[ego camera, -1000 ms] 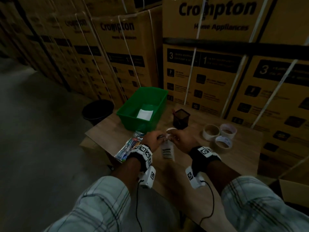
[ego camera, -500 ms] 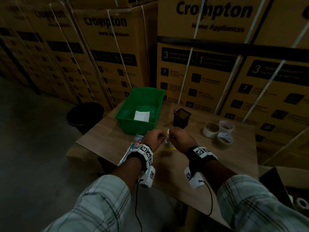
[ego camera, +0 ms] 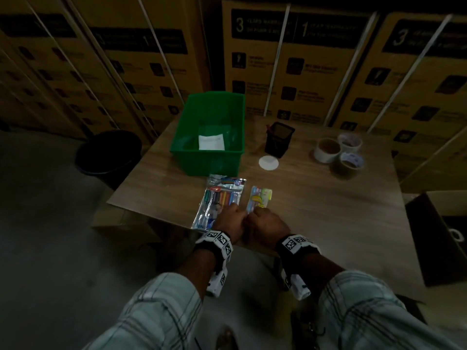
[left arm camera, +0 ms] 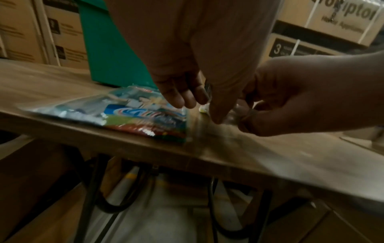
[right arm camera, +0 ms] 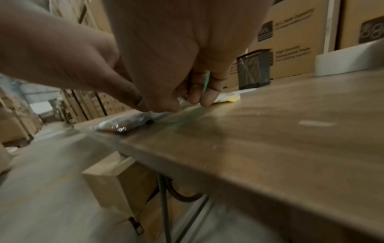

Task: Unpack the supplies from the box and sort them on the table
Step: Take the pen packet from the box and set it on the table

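Note:
A small packet with yellow and blue print lies flat on the wooden table, close to the near edge. My left hand and right hand meet at its near end, and both pinch its clear plastic edge. The left wrist view shows my left hand with thumb and fingers closed on that edge. In the right wrist view my right hand holds the same packet. A larger packet of coloured pens lies just left of it, partly under my left hand.
Behind the packets stands a green bin holding a white paper. A white disc, a black mesh pen holder and three tape rolls sit further back. An open cardboard box is at the right, a black bucket at the left.
The small packet, held up near the pen holder before, now lies on the table beside the pen packet. Both hands came down and nearer with it. The head view tipped downward.

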